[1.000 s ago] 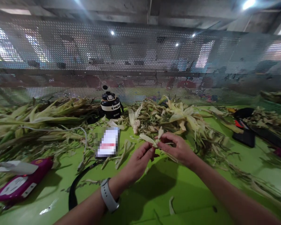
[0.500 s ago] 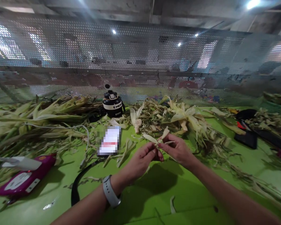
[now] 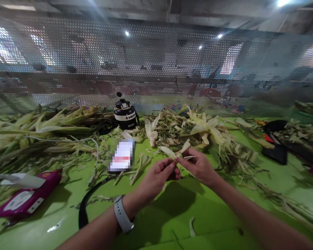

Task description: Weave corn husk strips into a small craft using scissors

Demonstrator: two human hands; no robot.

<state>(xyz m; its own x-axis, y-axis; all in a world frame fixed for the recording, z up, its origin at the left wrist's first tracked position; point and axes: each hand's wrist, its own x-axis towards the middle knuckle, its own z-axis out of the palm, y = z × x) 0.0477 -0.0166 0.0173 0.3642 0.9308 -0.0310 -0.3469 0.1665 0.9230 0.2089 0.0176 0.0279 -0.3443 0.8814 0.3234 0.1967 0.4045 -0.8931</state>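
Observation:
Both hands meet above the green table (image 3: 172, 222), closed around a small bunch of pale corn husk strips (image 3: 169, 151). My left hand (image 3: 160, 173) pinches the bunch from below, its fingers curled under. From the other side my right hand (image 3: 199, 165) grips the same husks between thumb and fingers. Several strips fan out above the fingertips; the point where they join is partly hidden. Just beyond the hands lies a husk figure with a knobby pale end (image 3: 153, 137). A larger spread of husk leaves (image 3: 208, 126) sits behind my right hand.
A phone with a lit screen (image 3: 121, 155) lies left of my hands, near a black strap (image 3: 87, 201). Behind it stands a black bottle (image 3: 125, 116). Husk piles (image 3: 49, 126) cover the left. A magenta pack (image 3: 28, 196) with a white charger (image 3: 24, 181) lies front left. Perforated panel (image 3: 156, 62) behind.
Both hands keep hold of the husk bunch in nearly the same place. The fingers shift only slightly, and the view tilts a little.

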